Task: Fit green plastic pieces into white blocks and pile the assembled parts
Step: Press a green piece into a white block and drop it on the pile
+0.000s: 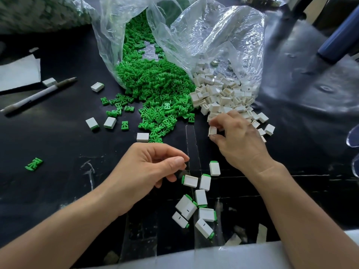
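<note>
Green plastic pieces [155, 90] spill in a broad heap from a clear plastic bag [116, 35] at the upper centre of the frame onto the black worktop [58, 191]. Just right of them, white blocks [219, 94] pour from a second clear bag [223, 35], the two heaps touching. The right hand [237, 138], right of centre, reaches into the near edge of the white heap, its fingers [214, 121] pinching one white block [212, 131]. The left hand [147, 167], at centre, hangs loosely curled with thumb against forefinger; whether it grips anything cannot be told. Below the hands, assembled parts [196, 206] lie in a loose cluster, white with green ends showing. A pen [38, 96] lies at the left, beside white paper [19, 72].
</note>
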Demonstrator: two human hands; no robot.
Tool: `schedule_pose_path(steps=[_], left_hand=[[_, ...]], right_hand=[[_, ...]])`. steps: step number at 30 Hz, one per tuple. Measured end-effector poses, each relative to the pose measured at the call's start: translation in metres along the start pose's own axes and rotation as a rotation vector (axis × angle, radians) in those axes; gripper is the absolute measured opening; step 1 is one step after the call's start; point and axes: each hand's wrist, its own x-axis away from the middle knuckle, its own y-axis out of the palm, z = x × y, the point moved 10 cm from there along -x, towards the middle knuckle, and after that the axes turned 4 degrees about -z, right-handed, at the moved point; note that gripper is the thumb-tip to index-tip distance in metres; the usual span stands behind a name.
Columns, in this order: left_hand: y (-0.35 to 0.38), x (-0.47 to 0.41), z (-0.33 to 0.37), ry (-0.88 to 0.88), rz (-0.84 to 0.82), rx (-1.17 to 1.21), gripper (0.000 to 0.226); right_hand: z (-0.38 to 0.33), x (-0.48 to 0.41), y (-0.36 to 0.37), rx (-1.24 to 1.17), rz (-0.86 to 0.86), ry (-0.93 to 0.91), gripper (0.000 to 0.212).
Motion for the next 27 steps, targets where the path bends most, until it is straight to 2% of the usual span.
schedule_pose_path(steps=[2, 6, 8, 11, 14, 19, 23, 25, 27], left_hand=[[-0.001, 0.0, 0.0, 0.005, -0.001, 0.0, 0.021], [-0.004, 0.0, 0.0, 0.023, 0.027, -0.013, 0.019], [-0.01, 0.0, 0.003, 0.063, 0.082, -0.038, 0.019], [-0.017, 0.001, 0.009, 0.123, 0.147, -0.066, 0.031], [-0.014, 0.001, 0.013, 0.154, 0.128, 0.018, 0.033], [-0.015, 0.001, 0.018, 0.185, 0.14, 0.047, 0.02], [-0.02, 0.0, 0.012, 0.134, 0.183, 0.037, 0.014], [-0.019, -0.001, 0.009, 0.108, 0.183, 0.057, 0.011], [-0.018, -0.001, 0.008, 0.095, 0.181, 0.062, 0.01]], right_hand=[[0.002, -0.001, 0.003, 0.015, -0.015, 0.005, 0.028], [0.001, 0.001, -0.001, -0.047, 0.017, -0.029, 0.023], [-0.001, 0.002, -0.003, -0.296, 0.012, -0.036, 0.015], [-0.021, 0.01, 0.016, -0.832, -0.24, -0.037, 0.011], [-0.042, 0.02, 0.03, -1.029, -0.404, -0.075, 0.008], [-0.048, 0.023, 0.032, -1.099, -0.425, -0.054, 0.018], [-0.05, 0.022, 0.032, -1.09, -0.415, -0.063, 0.017], [-0.041, 0.016, 0.026, -0.955, -0.285, -0.059, 0.011], [-0.035, 0.009, 0.013, -0.668, -0.089, -0.102, 0.005]])
